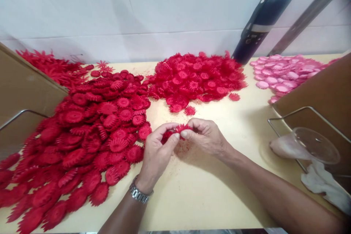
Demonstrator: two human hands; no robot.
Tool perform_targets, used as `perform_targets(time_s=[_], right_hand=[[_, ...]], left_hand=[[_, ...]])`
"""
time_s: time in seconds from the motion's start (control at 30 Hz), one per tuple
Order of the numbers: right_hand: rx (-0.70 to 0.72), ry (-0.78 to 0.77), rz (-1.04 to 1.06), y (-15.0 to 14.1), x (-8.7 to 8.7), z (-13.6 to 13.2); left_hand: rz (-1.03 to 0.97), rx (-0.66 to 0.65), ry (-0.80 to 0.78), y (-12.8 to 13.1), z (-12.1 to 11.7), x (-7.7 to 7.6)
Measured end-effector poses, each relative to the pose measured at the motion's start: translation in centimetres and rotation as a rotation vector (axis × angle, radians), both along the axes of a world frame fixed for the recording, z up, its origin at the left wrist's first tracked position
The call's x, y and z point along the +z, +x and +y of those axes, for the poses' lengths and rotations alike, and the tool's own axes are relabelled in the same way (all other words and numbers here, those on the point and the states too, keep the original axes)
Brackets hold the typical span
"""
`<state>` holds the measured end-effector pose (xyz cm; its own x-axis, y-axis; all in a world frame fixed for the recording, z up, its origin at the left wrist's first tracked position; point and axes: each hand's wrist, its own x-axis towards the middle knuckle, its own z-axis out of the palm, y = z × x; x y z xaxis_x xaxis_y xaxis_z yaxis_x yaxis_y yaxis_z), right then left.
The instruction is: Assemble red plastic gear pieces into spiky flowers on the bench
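Your two hands are close together over the table [214, 197], and one red flower [183, 128] is between them. Your left hand [159, 150] is clamped with thumb and fingers on its left side, and your right hand [208, 137] pinches its right side. Some darker red part shows under the left fingers, but I cannot tell if it is a second piece. A watch [139, 192] is on your left wrist. If your hands are the centre of the clock, a big dark-red pile [104, 124] of flowers spreads from eight to past ten o'clock, its edge just beside your left hand. Farther at ten o'clock, near the wall [82, 14], lies a heap of red stars [46, 65]. At twelve o'clock is the middle pile [197, 75], also red, with one loose flower [189, 110] at its near edge. At two o'clock there is a pink pile [287, 71], close to the right carton [326, 91]. At three o'clock you have a clear cup [287, 146], and a white cloth [319, 179] is between three and four.
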<state>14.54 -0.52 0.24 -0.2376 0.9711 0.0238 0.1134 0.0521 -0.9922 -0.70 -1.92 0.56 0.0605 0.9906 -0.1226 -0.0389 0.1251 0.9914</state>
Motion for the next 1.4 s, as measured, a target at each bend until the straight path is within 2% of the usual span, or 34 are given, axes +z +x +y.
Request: perform_targets(time_s=[0.17,0.37,0.6,0.77,0.9,1.0,1.13,1.2,1.27,1.4], right_hand=[[-0.06,0.051,-0.089,0.2,-0.3,0.0],[-0.114,0.155,-0.154,0.1,-0.1,0.1],[-0.047,0.345,-0.277,0.1,-0.1,0.1],[-0.049,0.589,-0.285,0.0,-0.3,0.0],[0.052,0.724,-0.217,-0.2,-0.3,-0.2],[0.085,0.648,-0.17,-0.2,0.1,-0.4],[-0.005,0.283,-0.046,-0.4,0.2,-0.5],[-0.01,0.093,0.045,-0.6,0.0,-0.4],[-0.006,-0.004,0.125,-0.8,-0.2,-0.3],[-0.066,0.014,0.133,-0.8,-0.4,-0.3]], left_hand=[[0.046,-0.002,0.022,-0.4,0.1,-0.2],[0.082,-0.104,0.03,-0.2,-0.1,-0.1],[0.13,-0.153,-0.047,-0.2,0.0,-0.1],[-0.062,-0.185,-0.24,0.2,0.1,0.1],[-0.283,-0.187,-0.389,0.3,0.3,0.3],[-0.312,-0.091,-0.349,0.3,0.5,0.4],[-0.139,0.104,-0.133,0.3,0.2,0.1],[-0.019,0.105,-0.035,0.3,0.0,-0.1],[0.046,0.074,0.019,0.3,-0.2,-0.4],[0.007,0.033,0.014,0.2,-0.2,-0.6]])
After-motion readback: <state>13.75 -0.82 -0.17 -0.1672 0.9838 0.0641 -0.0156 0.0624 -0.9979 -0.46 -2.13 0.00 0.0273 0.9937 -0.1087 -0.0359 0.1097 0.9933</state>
